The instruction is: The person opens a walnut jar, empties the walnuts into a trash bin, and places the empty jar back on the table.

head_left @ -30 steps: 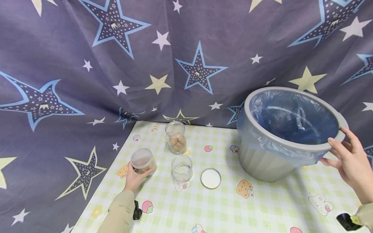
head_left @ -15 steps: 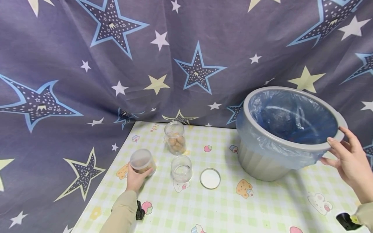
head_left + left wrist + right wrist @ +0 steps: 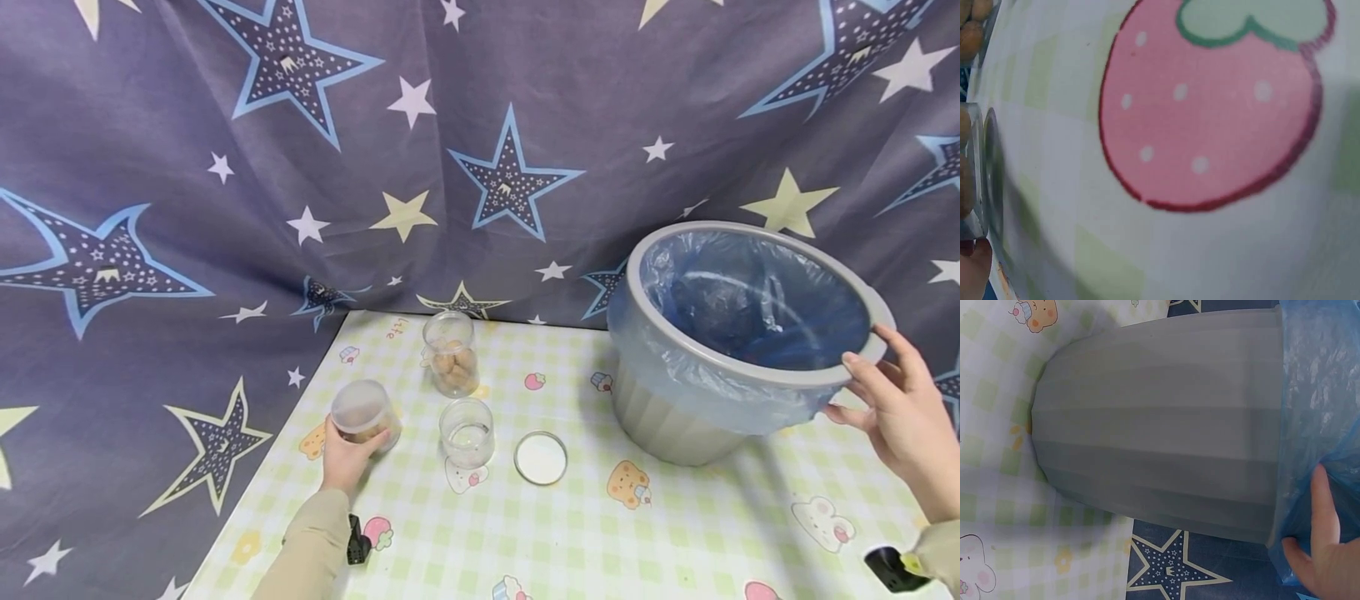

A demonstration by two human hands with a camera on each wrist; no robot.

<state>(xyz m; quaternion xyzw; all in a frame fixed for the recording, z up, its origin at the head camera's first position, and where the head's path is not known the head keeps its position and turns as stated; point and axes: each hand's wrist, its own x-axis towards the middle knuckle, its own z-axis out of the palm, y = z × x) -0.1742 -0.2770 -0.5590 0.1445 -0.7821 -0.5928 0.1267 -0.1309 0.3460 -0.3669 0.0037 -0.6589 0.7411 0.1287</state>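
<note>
In the head view my left hand (image 3: 348,458) grips a clear jar (image 3: 382,432) with a frosted top, fingers and thumb round its sides. Brown, walnut-like pieces (image 3: 965,181) show through its wall at the left edge of the left wrist view. On the right, a grey trash can (image 3: 660,417) with a blue plastic liner (image 3: 697,387) stands on the table. My right hand (image 3: 903,417) holds its rim (image 3: 873,350), thumb over the edge and other fingers outside. Part of this hand, over the liner, appears in the right wrist view.
Behind the held jar stands another clear jar (image 3: 450,354) with brown, walnut-like pieces. A short clear container (image 3: 467,433) and a round white lid (image 3: 541,458) lie between the held jar and the trash can. A star-patterned curtain (image 3: 480,275) hangs behind the checked tablecloth (image 3: 570,542).
The left hand and its jar shift very slightly left. The right hand keeps its hold on the trash can's rim, and everything else stays in place.
</note>
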